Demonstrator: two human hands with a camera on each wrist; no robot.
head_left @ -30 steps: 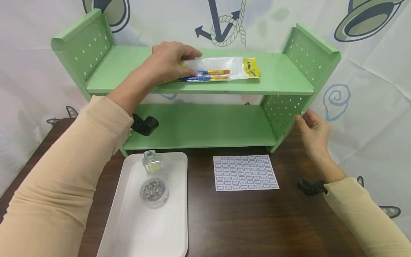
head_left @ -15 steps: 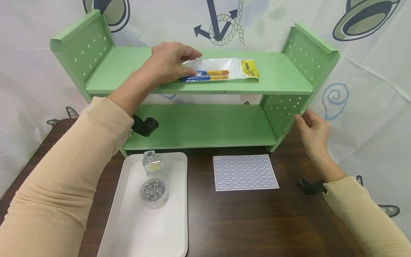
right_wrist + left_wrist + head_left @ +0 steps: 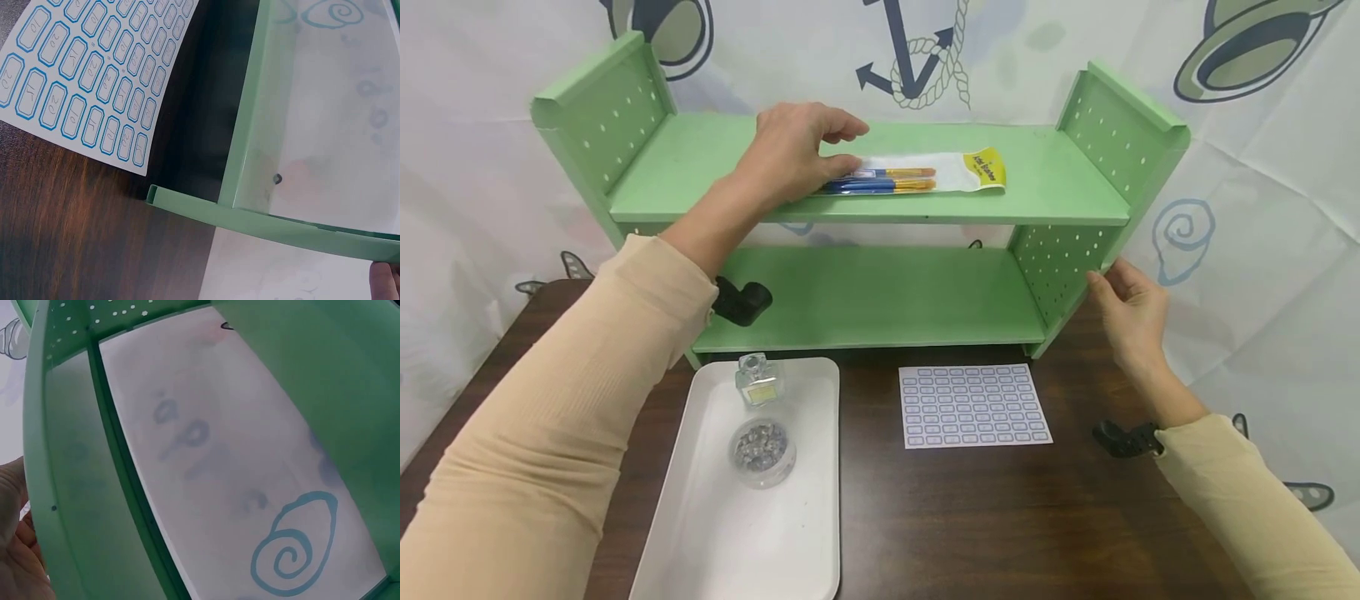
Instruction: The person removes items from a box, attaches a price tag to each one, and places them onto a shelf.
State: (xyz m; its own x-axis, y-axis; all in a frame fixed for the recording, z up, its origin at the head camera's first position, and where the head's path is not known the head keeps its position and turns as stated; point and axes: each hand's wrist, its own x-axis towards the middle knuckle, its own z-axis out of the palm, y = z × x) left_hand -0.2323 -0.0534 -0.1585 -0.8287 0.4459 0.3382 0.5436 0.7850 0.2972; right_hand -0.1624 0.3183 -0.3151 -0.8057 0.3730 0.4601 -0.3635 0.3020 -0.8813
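Observation:
A clear plastic sleeve of paintbrushes (image 3: 895, 179) with a yellow label lies flat near the front edge of the upper board of a green two-tier shelf (image 3: 1030, 175). My left hand (image 3: 801, 154) is over its left end, covering that part. The thumb overlaps the sleeve, while the fingers are raised above it with a gap between. In the left wrist view, part of the left hand (image 3: 19, 537) shows beyond the green board. My right hand (image 3: 1131, 312) pinches the front edge of the shelf's right side panel, its fingertip (image 3: 382, 281) right at that edge in the right wrist view.
On the dark wooden table (image 3: 970, 525) lies a sheet of blue-framed labels (image 3: 973, 406). Left of it, a white tray (image 3: 745, 533) holds a small glass bottle (image 3: 760, 381) and a round clear container (image 3: 763, 452) of small shiny pieces. A patterned cloth (image 3: 805, 50) hangs behind the shelf.
The brush sleeve's upper edge has dropped, and it now lies flatter on the board. The left hand's fingers have parted from that edge. The right hand stays at the side panel.

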